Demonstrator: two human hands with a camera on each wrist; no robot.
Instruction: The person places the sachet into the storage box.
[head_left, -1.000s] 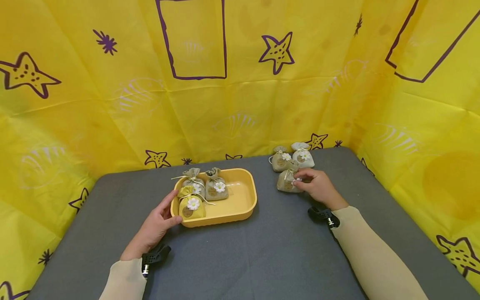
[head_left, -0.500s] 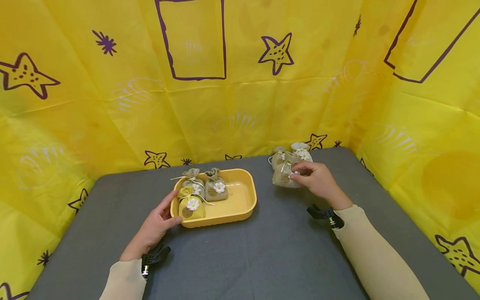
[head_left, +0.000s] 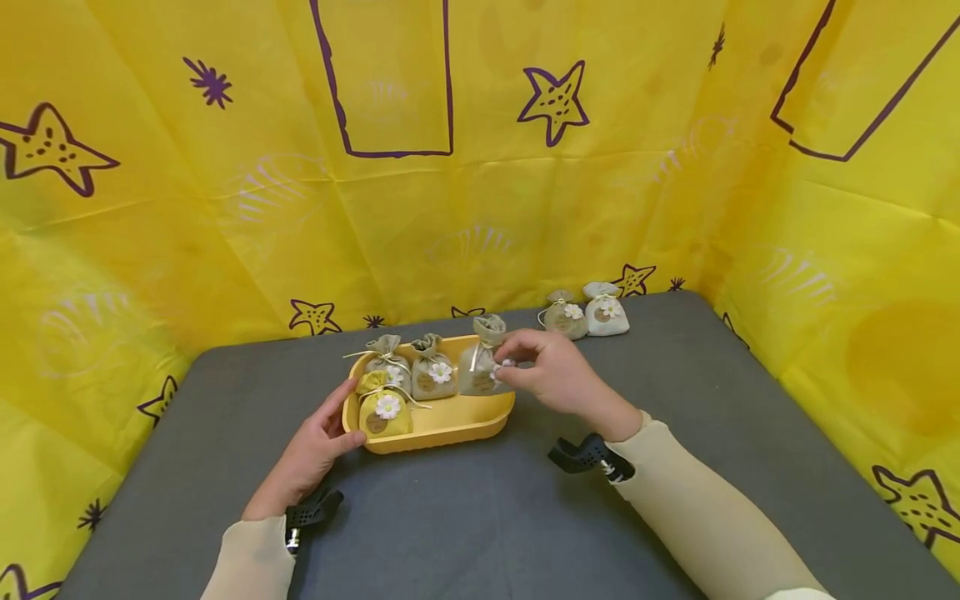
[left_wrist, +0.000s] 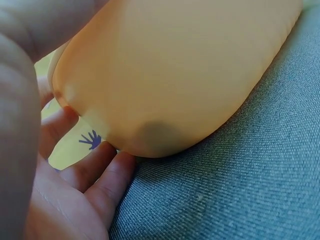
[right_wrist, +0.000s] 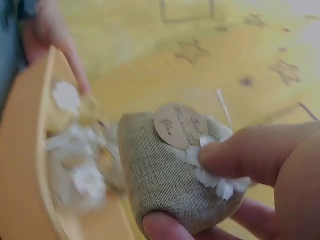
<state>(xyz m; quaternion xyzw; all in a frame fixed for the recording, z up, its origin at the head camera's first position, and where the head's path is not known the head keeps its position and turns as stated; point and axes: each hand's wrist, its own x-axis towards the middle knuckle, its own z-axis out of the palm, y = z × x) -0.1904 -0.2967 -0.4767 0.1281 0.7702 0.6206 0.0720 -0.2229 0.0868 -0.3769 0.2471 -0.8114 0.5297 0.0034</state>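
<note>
In the tray [head_left: 450,436] sit three pouches [head_left: 382,414]; the right hand [head_left: 561,377] pinches a fourth pouch [head_left: 474,377] above, the left hand [head_left: 313,448] holds the tray; two others [head_left: 562,322] remain far right.

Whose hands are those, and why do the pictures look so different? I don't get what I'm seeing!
There's no robot here, just a person's two bare hands. The wide picture is taken from the head, looking down. The two close ones are taken from the wrists, one on each side, so things look big.

On the grey table is a yellow tray, with a yellow bag and two grey bags in it. The left hand holds one end. The right hand holds a beige bag over the tray. Two more bags sit at the back.
</note>
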